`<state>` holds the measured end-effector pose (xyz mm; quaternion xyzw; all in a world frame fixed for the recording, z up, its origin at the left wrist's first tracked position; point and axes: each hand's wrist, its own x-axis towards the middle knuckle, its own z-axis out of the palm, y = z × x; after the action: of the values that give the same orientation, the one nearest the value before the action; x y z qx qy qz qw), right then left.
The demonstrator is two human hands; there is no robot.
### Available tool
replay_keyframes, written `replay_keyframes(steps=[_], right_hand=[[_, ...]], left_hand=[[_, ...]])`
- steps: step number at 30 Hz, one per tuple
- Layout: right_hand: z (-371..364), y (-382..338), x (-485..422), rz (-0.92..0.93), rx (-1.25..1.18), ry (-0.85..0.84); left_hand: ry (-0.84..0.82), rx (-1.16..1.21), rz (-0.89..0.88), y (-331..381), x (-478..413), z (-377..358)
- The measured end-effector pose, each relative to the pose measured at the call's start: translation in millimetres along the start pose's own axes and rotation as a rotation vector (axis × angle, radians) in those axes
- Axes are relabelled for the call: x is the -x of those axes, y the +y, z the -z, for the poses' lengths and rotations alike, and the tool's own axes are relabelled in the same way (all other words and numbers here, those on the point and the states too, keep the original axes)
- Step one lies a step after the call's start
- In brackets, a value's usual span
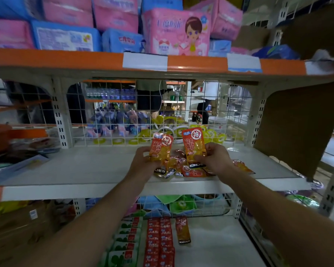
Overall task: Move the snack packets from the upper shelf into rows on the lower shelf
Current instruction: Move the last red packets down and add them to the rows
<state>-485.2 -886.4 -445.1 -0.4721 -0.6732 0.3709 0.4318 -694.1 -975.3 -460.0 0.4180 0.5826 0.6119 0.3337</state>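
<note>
Head view: both bare forearms reach forward and up to the upper shelf (85,170), wrists level with its front edge. The left hand (143,160) has its grip closed on an orange snack packet (161,149), thumb on the face, holding it upright and tilted slightly to the right. The right hand (214,158) has its grip closed on a second orange packet (194,145), fingers curled over the lower right corner, also upright. Both packets are lifted just above a loose pile of packets (191,171) lying on the upper shelf between and under the hands.

On the right-hand packet the black band at the bottom reads "KONCH", with the rest covered by fingers; a red round seal and large Chinese characters sit above it. A packet in the pile under the left hand shows "CHEW".

On the lower shelf (216,243) lie a row of green packets (126,239), beside it two rows of red packets (159,241), and just right of those a single orange packet (183,231) marked "KONCHEW" at its near end.

Pink and blue soft packs (176,33) fill the top shelf, one with a cartoon girl.
</note>
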Motion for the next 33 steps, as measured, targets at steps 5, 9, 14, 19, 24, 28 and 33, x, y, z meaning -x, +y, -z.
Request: replay_keyframes(steps=[5, 9, 14, 19, 24, 28, 33], right_hand=[[-4, -15, 25, 0.033, -0.240, -0.078], [-5, -16, 43, 0.076, -0.295, -0.153], [-9, -6, 64, 0.123, -0.265, -0.235], [-16, 9, 83, 0.070, -0.240, -0.282], [-29, 38, 102, 0.010, -0.271, -0.399], [-41, 60, 120, -0.036, -0.202, -0.445], [-59, 103, 128, -0.146, -0.205, -0.467]], left_hand=[[-0.034, 0.045, -0.024, 11, 20, 8], [-0.083, 0.067, -0.060, 16, 39, 13], [-0.111, 0.079, -0.061, 11, 58, 26], [-0.138, 0.030, -0.047, -7, 77, 41], [-0.165, -0.054, 0.032, -44, 98, 51], [-0.223, -0.101, 0.103, -74, 108, 58], [-0.237, -0.133, 0.167, -115, 110, 62]])
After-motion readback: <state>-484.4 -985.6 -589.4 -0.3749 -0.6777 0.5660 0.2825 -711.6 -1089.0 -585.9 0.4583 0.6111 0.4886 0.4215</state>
